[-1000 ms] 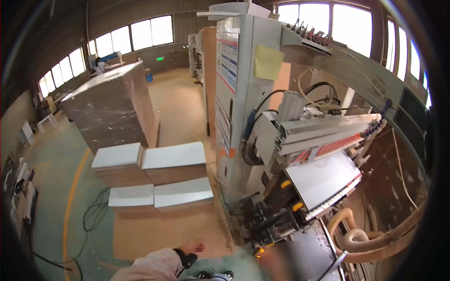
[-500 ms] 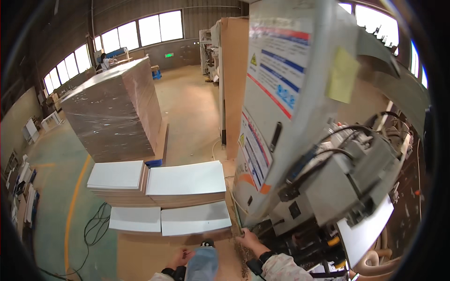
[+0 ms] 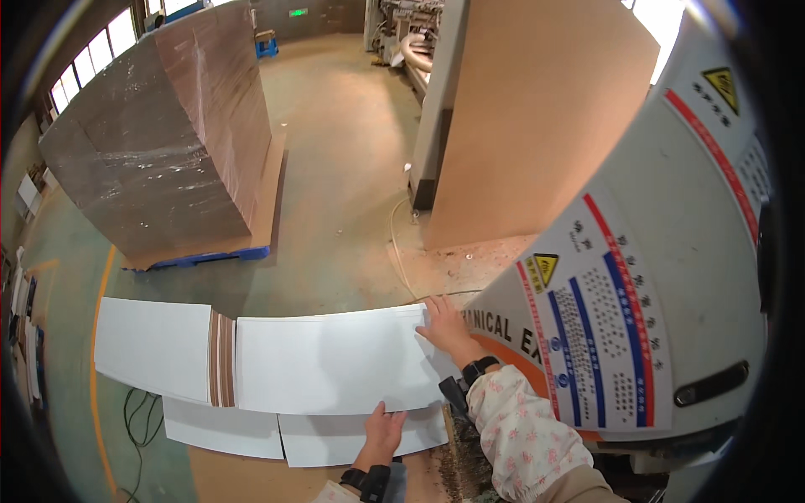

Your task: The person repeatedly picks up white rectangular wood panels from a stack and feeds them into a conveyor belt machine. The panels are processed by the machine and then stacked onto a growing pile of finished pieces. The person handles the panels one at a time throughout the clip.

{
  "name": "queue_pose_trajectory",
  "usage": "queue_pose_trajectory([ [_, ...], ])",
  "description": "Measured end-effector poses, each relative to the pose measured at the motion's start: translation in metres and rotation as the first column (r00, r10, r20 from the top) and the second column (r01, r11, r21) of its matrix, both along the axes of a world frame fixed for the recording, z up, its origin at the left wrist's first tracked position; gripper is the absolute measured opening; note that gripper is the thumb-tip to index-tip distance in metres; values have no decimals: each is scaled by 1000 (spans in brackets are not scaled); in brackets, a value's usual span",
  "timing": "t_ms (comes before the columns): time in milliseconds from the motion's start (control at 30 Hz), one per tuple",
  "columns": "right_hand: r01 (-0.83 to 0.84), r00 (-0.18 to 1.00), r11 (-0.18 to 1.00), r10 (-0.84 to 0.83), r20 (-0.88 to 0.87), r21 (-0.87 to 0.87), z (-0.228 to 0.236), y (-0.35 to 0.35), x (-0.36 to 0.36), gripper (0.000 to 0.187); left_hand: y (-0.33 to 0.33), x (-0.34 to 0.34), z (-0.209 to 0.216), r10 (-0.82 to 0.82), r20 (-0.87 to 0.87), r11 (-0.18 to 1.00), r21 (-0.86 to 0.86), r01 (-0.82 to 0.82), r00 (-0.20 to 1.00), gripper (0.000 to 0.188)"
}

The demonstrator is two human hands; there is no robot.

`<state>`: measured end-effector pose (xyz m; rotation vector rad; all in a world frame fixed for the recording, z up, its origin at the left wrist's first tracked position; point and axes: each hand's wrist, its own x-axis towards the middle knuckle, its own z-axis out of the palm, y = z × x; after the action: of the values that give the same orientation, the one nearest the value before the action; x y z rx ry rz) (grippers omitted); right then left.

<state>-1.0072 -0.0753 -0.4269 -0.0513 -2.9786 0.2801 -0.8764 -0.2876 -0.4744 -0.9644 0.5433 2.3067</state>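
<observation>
A white rectangular panel (image 3: 327, 356) lies on top of the far right stack. At its far right corner is my right hand (image 3: 450, 331), thumb on the white face and fingers round the side edge. My left hand (image 3: 383, 434) is at the panel's near edge, fingers stretched out and apart, touching or almost touching it. Left of this panel stands another stack of white panels (image 3: 155, 345) with brown and white edges showing. Two lower stacks lie nearer me: a near right panel (image 3: 335, 442), partly behind my left hand, and a near left panel (image 3: 222, 429).
Close on my right stands a grey machine housing (image 3: 671, 277) with printed labels. Beyond it rises a tall brown board (image 3: 537, 126). A wrapped stack (image 3: 134, 142) sits on a blue pallet (image 3: 201, 258) at far left. Black cable (image 3: 138, 427) and a pale hose (image 3: 394, 243) lie on the floor.
My view has moved closer to the panels and tilted down. My right hand has left the machine's base for the panel's far right corner. My left hand has come forward to its near edge.
</observation>
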Motion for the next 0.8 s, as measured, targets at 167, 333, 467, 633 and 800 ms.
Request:
queue_pose_trajectory([
  [167, -91, 950, 993, 65, 307, 73, -2, 0, -41, 62, 8, -13, 6, 35, -21, 999, 9, -35, 999, 44],
  [333, -91, 932, 994, 61, 358, 66, 10, 1, -43, 57, 11, -16, 20, 73, 33, 997, 9, -74, 997, 49],
  [467, -61, 938, 995, 30, 346, 79, 5, 4, -23, 55, 7, -10, 21, -47, 46, 998, -38, 48, 998, 53],
  [633, 163, 986, 971, -167, -8, -173, -12, 21, 47, 57, 3, 21, -1, -129, 0, 973, -194, 126, 992, 53],
  [800, 751, 617, -93, -252, 745, -654, -2, 16, 202, 60, 1, 39, 25, -201, 4, 914, -360, 189, 980, 48],
])
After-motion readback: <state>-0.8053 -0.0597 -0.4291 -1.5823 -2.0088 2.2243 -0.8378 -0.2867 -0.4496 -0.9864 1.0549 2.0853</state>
